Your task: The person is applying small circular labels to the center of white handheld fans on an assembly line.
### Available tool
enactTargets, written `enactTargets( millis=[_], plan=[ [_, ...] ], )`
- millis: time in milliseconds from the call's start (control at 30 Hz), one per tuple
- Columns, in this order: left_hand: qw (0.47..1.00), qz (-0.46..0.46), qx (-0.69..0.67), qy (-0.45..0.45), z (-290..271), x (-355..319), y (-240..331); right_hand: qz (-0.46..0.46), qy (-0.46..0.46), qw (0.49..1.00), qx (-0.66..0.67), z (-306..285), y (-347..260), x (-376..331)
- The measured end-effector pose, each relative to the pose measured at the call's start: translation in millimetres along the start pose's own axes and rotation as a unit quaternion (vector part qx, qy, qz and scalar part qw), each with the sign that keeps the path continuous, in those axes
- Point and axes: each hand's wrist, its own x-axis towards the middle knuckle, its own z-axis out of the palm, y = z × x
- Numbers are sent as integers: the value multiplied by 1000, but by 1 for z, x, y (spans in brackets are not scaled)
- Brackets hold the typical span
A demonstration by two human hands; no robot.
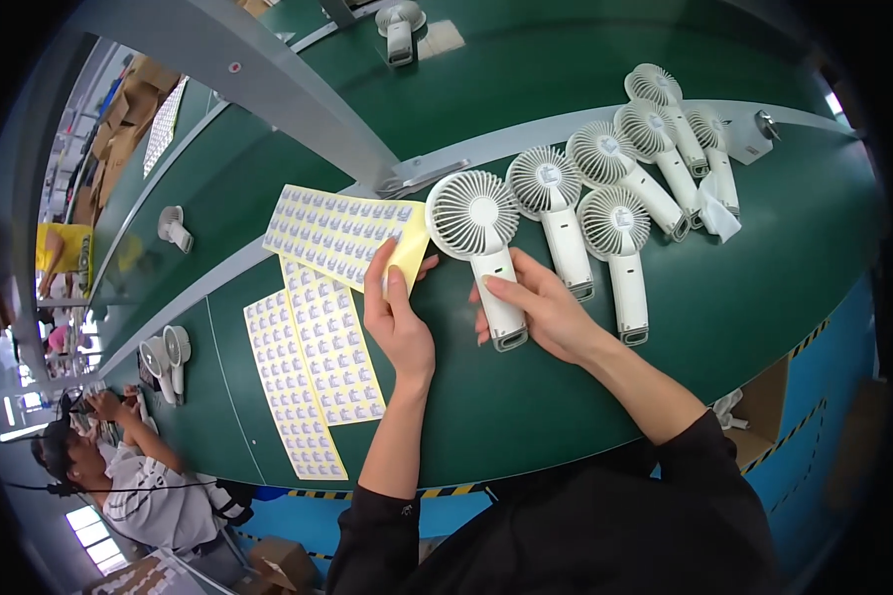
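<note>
My right hand (541,309) grips the handle of a white handheld fan (478,238) lying on the green belt (665,357), its round head pointing away from me. My left hand (395,312) pinches the lifted yellow corner of a sticker sheet (339,230) just left of the fan's head. Two more sticker sheets (313,372) lie flat to the left of that hand.
Several white fans (615,188) lie in a row to the right of the held one. More fans rest at the far left (166,352) and on the far belt (400,28). A grey metal rail (298,109) crosses the belts. A seated person (139,476) works at lower left.
</note>
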Motion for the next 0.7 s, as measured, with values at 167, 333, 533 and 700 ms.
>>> enactTargets(
  millis=[167,333,533,700],
  plan=[
    [1000,-3,11,-2,-7,-2,-2,3,-38,999,-17,-1,-2,2],
    [998,14,59,10,-4,-5,-4,24,-60,998,5,-6,-7,1],
    [998,15,47,-27,-3,-5,-3,13,-89,995,39,-8,-6,2],
    [997,25,63,-31,-4,-7,-7,11,-63,998,-14,-6,-6,1]
  ],
)
